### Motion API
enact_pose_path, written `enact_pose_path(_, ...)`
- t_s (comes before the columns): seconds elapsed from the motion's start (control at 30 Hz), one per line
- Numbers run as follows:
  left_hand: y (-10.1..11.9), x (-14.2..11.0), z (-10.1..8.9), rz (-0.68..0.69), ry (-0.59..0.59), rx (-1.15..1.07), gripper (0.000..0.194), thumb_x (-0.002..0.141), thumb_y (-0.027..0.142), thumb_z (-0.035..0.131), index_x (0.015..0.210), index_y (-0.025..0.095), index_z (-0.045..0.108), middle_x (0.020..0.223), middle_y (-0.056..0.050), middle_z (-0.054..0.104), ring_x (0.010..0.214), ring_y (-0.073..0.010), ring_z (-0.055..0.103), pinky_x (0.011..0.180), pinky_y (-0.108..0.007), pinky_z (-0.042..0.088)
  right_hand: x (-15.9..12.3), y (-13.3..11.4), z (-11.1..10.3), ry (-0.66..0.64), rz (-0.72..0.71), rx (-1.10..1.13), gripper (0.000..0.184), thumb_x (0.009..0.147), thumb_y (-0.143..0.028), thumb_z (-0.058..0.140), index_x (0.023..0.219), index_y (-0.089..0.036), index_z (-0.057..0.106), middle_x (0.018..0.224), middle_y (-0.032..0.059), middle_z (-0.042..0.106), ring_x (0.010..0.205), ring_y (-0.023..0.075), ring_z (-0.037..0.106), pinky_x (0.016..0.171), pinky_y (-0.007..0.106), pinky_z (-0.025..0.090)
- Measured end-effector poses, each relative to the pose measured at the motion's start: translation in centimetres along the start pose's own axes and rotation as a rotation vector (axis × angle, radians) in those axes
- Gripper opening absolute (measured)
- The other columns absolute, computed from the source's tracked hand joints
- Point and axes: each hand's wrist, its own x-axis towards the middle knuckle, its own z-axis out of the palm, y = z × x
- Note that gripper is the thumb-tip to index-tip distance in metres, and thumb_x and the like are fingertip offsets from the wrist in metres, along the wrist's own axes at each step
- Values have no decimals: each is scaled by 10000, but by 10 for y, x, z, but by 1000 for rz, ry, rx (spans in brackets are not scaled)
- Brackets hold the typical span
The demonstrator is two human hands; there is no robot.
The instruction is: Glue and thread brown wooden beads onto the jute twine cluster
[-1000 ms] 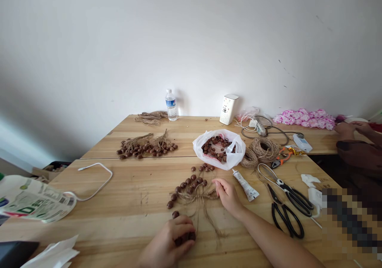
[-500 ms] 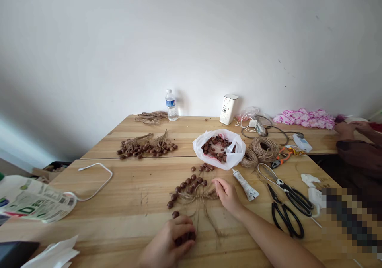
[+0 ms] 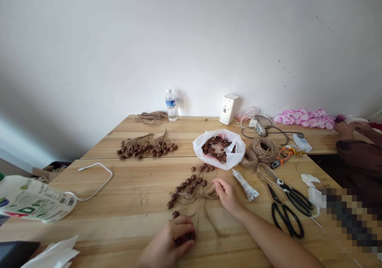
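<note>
My left hand (image 3: 171,238) is low on the wooden table, its fingers curled around several round brown nuts (image 3: 187,238) that show partly between them. Just beyond it lies a loose brown nut (image 3: 175,214). My right hand (image 3: 228,197) is closed, with thumb and finger pinching the end of a corded bundle of jute twine (image 3: 205,195). From that bundle, strands spread leftward to a cluster of brown nuts (image 3: 191,185) and loose ends (image 3: 211,222) trail toward me. What lies deeper inside my right fingers is hidden.
Beyond my hands stand a white plastic bag of nuts (image 3: 238,156) and finished-looking nut bunches (image 3: 149,146). To the right are a glue tube (image 3: 245,186), twine rolls (image 3: 265,149), pliers (image 3: 282,157) and scissors (image 3: 286,216). A water bottle (image 3: 171,105) stands behind; another person's arm (image 3: 358,132) shows at far right.
</note>
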Motion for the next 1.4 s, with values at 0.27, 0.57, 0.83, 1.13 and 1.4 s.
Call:
enact_pose_path(0.27, 0, 1, 0, 10, 10, -1, 165, 808, 151, 555, 937, 184, 652, 950, -71, 637, 858, -166, 589, 762, -244, 466, 0, 2, 1, 1, -8, -24, 271, 909, -279, 413, 949, -169, 658, 663, 31, 629, 527, 134, 549, 474, 210, 425)
enact_pose_path(0.57, 0, 1, 0, 3, 11, 11, 155, 810, 165, 556, 933, 187, 649, 946, -70, 640, 859, -172, 591, 767, -251, 466, 0, 2, 0, 7, -19, -49, 261, 904, -271, 423, 949, -170, 659, 660, 32, 636, 528, 140, 555, 484, 218, 433)
enact_pose_path(0.83, 1, 1, 0, 11, 9, 2, 155, 823, 191, 544, 935, 191, 651, 945, -75, 642, 854, -174, 590, 765, -259, 471, 1, 1, -1, 10, -40, -54, 254, 898, -264, 433, 934, -167, 664, 756, 56, 683, 646, 165, 618, 595, 241, 485)
enact_pose_path(1.13, 0, 0, 0, 13, 12, -8, 159, 816, 182, 550, 934, 193, 656, 942, -72, 642, 835, -172, 590, 735, -249, 471, 2, -1, -1, 12, -58, -35, 234, 896, -266, 452, 920, -179, 668, 838, 65, 704, 745, 188, 647, 677, 261, 504)
enact_pose_path(1.4, 1, 1, 0, 10, 13, -7, 149, 811, 165, 554, 919, 187, 654, 934, -72, 641, 850, -174, 589, 757, -255, 467, 1, -3, -1, 9, -54, -31, 235, 903, -273, 452, 910, -178, 666, 836, 65, 702, 757, 188, 647, 676, 255, 505)
